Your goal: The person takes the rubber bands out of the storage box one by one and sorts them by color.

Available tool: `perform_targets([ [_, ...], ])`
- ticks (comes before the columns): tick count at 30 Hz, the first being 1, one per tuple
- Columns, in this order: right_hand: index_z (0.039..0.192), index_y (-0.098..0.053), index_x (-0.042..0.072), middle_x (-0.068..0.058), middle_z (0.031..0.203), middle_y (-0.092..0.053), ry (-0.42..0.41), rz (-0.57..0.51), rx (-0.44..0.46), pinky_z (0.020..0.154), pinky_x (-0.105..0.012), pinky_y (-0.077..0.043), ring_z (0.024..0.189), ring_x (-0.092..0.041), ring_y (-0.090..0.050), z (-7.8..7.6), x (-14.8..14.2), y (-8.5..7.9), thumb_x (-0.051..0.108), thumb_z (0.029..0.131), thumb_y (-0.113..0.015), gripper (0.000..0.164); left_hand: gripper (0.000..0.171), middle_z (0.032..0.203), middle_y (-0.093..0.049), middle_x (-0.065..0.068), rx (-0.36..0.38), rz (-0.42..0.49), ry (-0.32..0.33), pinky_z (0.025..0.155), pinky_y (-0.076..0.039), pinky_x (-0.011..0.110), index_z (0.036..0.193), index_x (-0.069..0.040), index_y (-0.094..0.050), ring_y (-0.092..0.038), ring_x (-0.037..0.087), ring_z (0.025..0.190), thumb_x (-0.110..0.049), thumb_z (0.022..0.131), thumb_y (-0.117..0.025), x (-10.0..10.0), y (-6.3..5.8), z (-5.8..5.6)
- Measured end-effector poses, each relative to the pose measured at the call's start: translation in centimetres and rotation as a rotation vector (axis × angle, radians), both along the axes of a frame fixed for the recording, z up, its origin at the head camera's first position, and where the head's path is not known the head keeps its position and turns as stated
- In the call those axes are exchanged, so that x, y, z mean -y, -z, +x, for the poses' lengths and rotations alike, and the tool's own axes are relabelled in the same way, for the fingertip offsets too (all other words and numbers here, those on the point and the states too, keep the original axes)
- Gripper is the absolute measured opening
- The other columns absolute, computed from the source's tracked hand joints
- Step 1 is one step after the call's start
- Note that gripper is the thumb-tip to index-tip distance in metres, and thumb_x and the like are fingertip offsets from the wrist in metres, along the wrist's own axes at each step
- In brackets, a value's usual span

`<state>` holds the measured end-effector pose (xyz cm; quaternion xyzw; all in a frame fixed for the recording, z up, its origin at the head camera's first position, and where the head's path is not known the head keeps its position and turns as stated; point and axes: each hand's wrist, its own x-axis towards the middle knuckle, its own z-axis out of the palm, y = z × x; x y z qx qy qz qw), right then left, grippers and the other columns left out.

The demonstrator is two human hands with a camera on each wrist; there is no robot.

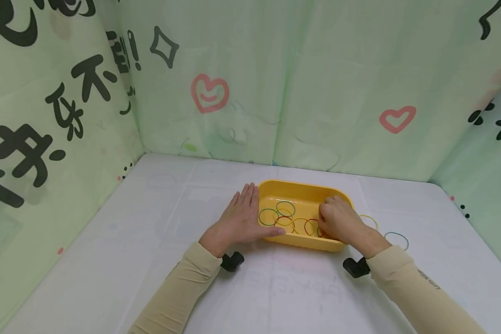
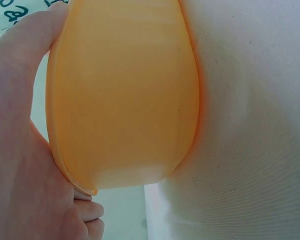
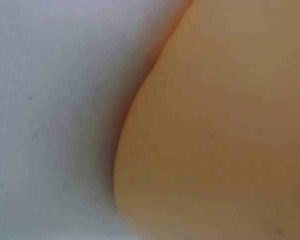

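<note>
A yellow plastic tray (image 1: 296,191) stands on the table with several thin rubber bands (image 1: 267,209) in green, yellow and red lying inside. My left hand (image 1: 243,217) rests against the tray's left end, fingers straight and thumb across the front rim. The left wrist view shows that hand along the rim of the tray wall (image 2: 125,100). Inside the tray's right part is my right hand (image 1: 340,220), its fingers curled downward near the bands. Those fingertips are hidden, so I cannot tell what they hold. The tray's outer wall (image 3: 215,125) fills much of the right wrist view.
Right of the tray, a yellow band (image 1: 371,218) and a green band (image 1: 404,238) lie on the white-covered table (image 1: 171,199). Pale green curtains (image 1: 250,93) with printed hearts and characters enclose the back and sides. Black wrist mounts (image 1: 232,262) hang below both wrists.
</note>
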<state>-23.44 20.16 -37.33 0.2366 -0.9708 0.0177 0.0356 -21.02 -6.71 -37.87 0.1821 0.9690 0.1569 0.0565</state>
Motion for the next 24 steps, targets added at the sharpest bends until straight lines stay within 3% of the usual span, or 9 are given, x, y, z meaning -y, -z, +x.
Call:
perform_targets([
  [24, 0.060, -0.055, 0.008, -0.005, 0.065, -0.047, 0.011, 0.026, -0.026, 0.065, -0.032, -0.031, 0.068, -0.023, -0.040, -0.28, 0.34, 0.22, 0.002, 0.083, -0.067, 0.026, 0.128, 0.168, 0.001, 0.015, 0.014, -0.007, -0.013, 0.127, -0.005, 0.043, 0.158, 0.000, 0.001, 0.001, 0.025, 0.156, -0.086, 0.077, -0.049, -0.17, 0.16, -0.22],
])
